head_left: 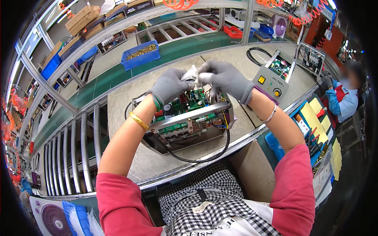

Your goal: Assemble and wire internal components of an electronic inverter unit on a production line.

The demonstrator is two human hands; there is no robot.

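Observation:
An open-topped electrical unit (189,118) stands on the worktable before me, its green circuit boards and a metal rail exposed. Above its far side my left hand (169,87), in a grey glove, is closed on a white, thin-stranded bundle (190,74). Close beside it, my right hand (228,78), gloved too, has its fingers bent together near the same bundle. One of its fingertips looks white. What those fingers pinch is too small to make out. A black cable (201,160) loops along the unit's near side.
A second unit with a grey front panel (268,83) stands to the right, and a third (311,59) near a co-worker (342,94). A blue bin (141,54) of brass-coloured parts sits on the green belt. Metal rollers (75,151) lie left; a tool tray (311,126) hangs right.

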